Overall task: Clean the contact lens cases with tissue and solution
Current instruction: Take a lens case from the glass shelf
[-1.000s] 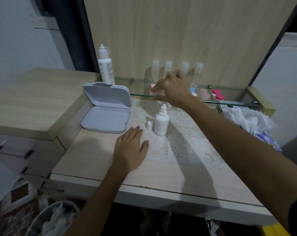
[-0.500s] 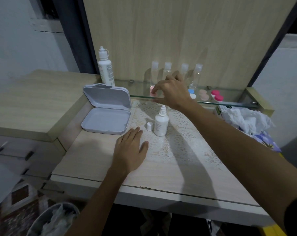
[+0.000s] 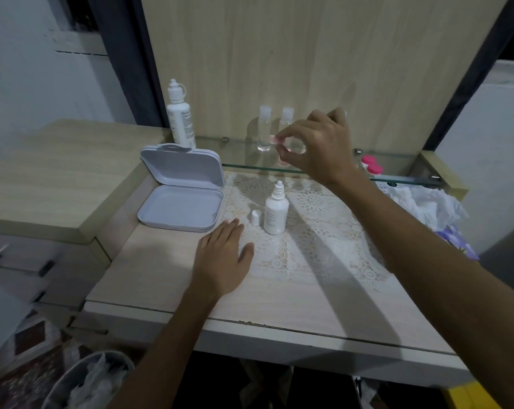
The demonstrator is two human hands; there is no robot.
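**Fetching a case from the glass shelf**

I read this as the pick-up step: my right hand [image 3: 314,146] is up at the far glass shelf [image 3: 238,156], thumb and forefinger pinching a small pale pink contact lens case [image 3: 274,140] just above the glass, in front of the clear little bottles [image 3: 264,129]. How much of the case is inside the pinch I cannot tell. My left hand [image 3: 220,261] lies flat, fingers straight, on the near pale wooden tabletop [image 3: 149,278], holding nothing.

The small white dropper bottle of solution [image 3: 275,212] stands uncapped on the lace mat, its white cap [image 3: 256,217] just to its left. The crumpled white tissue [image 3: 423,206] sits at the far right; a bright pink case [image 3: 371,165] waits on the shelf's right end.

Next, I judge, the pinched case must come down to the mat, near the bottle, without dropping, and then a tissue is needed.
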